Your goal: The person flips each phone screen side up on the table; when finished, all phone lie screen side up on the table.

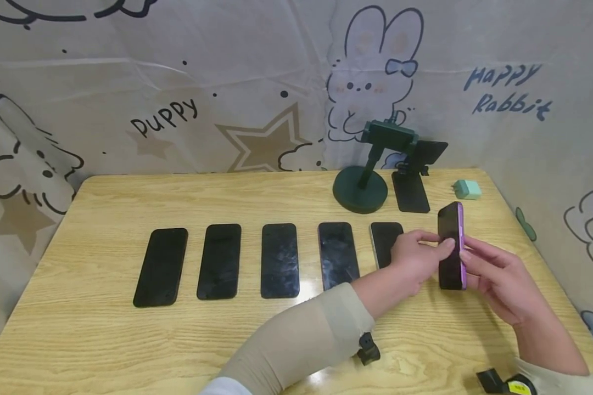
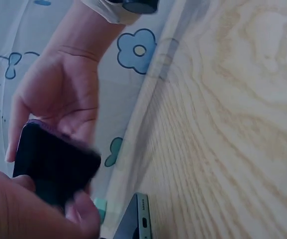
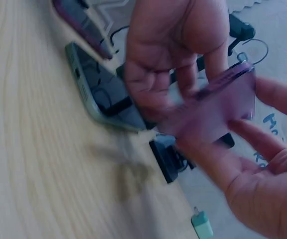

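Observation:
A smartphone with a purple back and edge (image 1: pixel 452 247) is held upright above the right part of the table, its dark screen facing left. My left hand (image 1: pixel 417 260) grips it from the screen side, the thumb lying against the glass. From the other side my right hand (image 1: pixel 506 280) holds its purple edge and back. In the right wrist view the purple back (image 3: pixel 218 109) shows between both hands, slightly blurred. The left wrist view has the dark screen (image 2: pixel 53 162) tilted between them. Just left of my hands a pale-edged phone (image 1: pixel 385 241) lies face up, partly hidden by my left hand.
Several dark phones, among them one at far left (image 1: pixel 160 267) and one mid-row (image 1: pixel 280 260), lie face up in a row. Behind stand a dark green round-based stand (image 1: pixel 361 189) and a black phone holder (image 1: pixel 411 192). A mint charger plug (image 1: pixel 466 189) sits at back right.

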### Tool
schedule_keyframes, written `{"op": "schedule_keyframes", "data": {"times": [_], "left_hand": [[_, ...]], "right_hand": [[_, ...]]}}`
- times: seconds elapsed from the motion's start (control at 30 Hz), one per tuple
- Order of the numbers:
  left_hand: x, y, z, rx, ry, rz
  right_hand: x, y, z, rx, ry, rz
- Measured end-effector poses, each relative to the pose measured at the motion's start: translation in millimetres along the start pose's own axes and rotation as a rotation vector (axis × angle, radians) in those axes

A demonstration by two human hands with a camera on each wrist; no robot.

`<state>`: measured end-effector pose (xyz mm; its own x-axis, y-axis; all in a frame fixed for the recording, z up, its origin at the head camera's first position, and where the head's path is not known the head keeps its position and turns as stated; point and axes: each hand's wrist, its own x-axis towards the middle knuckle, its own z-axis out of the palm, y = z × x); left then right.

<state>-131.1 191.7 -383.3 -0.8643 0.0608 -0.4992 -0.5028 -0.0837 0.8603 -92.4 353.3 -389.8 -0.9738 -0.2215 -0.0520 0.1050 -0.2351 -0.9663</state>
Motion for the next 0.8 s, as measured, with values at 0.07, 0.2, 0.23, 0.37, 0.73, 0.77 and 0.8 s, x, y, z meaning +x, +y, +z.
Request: {"op": "schedule_keyframes", "data": {"times": [0.07,0.2,0.23,0.37,0.73,0.77,0.8], "left_hand": [[-1.3,1.0,-2.3,0.115,0.060,0.023],[-2.6,4.2,-6.5,0.199,0.110,0.071],[-2.8,5.1,-7.2,0.201,0.111,0.076],[-3.5,7.7,-8.3,0.194,0.116,0.082],[-3.2,3.1,-7.4,0.017,0.142,0.094],[-3.0,2.8,-7.2,0.010,0.141,0.100],[-2.8,2.3,-6.8,0.006,0.138,0.107]], "right_hand": [[0,-1,3.8,0.076,-0.031,-0.041],[0,-2,11.1,0.138,-0.038,-0.115],[0,-2,12.6,0.138,-0.032,-0.126],[1,-4,14.6,0.108,0.011,-0.145],[-1,-3,-5.7,0.106,0.164,-0.046],[-1,-2,-7.5,0.096,0.182,-0.034],[-1,-1,-9.4,0.087,0.194,-0.026]]}}
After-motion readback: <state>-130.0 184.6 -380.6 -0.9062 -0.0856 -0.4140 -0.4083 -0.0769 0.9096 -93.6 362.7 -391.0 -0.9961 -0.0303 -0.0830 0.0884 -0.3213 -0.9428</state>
